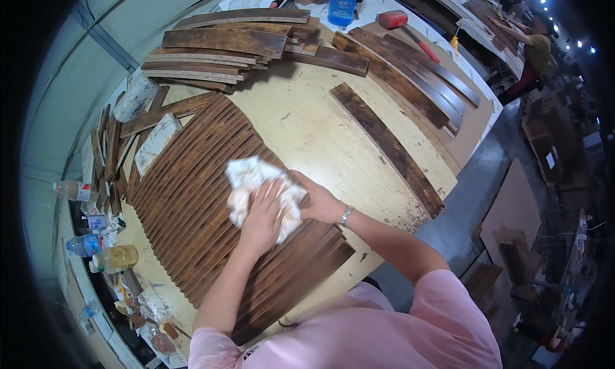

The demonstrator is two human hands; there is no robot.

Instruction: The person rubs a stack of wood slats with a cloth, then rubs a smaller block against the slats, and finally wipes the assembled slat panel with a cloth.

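A row of narrow brown wooden slats [186, 170], standing close side by side, covers the near left of the table. My left hand [261, 218] presses a crumpled white cloth [246, 172] with pale brown stains onto the slats, its fingers bent over the fabric. Just right of the cloth, my right hand [322, 201] is closed around the end of a brown wooden slat [303, 200], a metal-banded watch on its wrist. The cloth and my fingers hide most of that slat.
Dark planks are piled [224, 42] at the back. One long plank [387, 148] lies alone at right, near more boards [410, 74]. A red mallet [392, 20] and a blue bottle [343, 4] stand far back. Plastic bottles [115, 259] line the left edge. Another person [537, 52] works far right.
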